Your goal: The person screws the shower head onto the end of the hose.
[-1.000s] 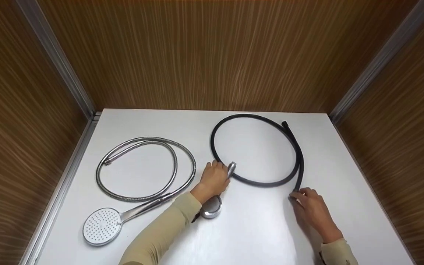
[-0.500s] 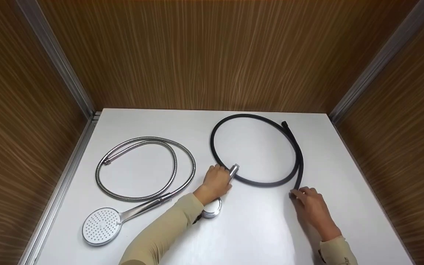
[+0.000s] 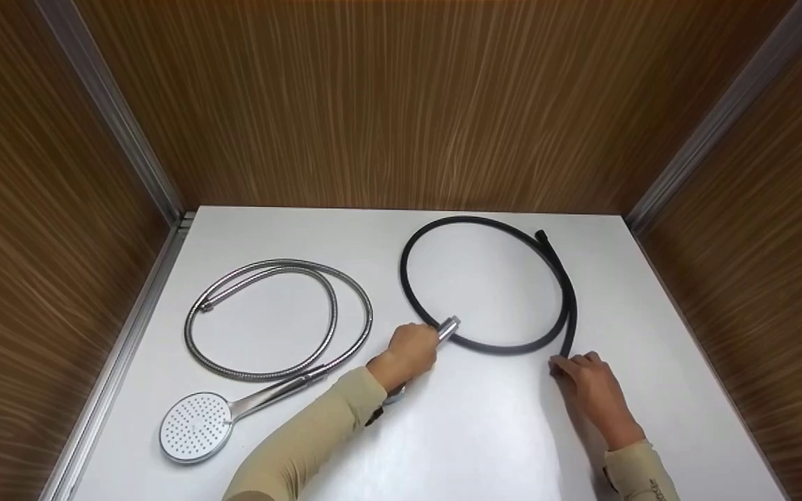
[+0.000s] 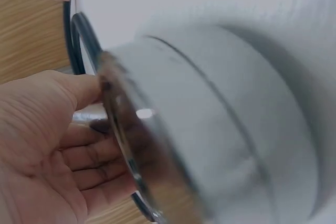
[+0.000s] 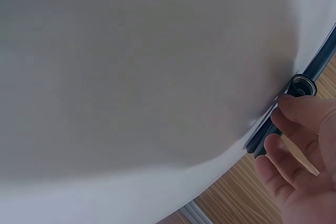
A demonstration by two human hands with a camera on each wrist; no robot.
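Note:
My left hand (image 3: 411, 351) holds a chrome hand shower by its handle (image 3: 448, 328), whose bare end points up and right over the black hose. Most of the shower's round head (image 4: 210, 129) is hidden under my wrist in the head view; the left wrist view shows its thick rim large and close. On the right, my right hand (image 3: 596, 396) pinches the near end of a black shower hose (image 3: 572, 327) between thumb and fingers. That end's open, threaded nut (image 5: 303, 85) shows in the right wrist view. The hose lies in one wide loop.
A second shower head (image 3: 195, 426), round and white-faced, lies at the left with a coiled metal hose (image 3: 278, 262) joined to its handle. The white table (image 3: 484, 438) is walled by wood-grain panels (image 3: 401, 104) at the back and sides.
My left hand has shifted slightly right and turned the hand shower, so its handle end lies farther right and its head is more covered. My right hand stays nearly still on the hose end.

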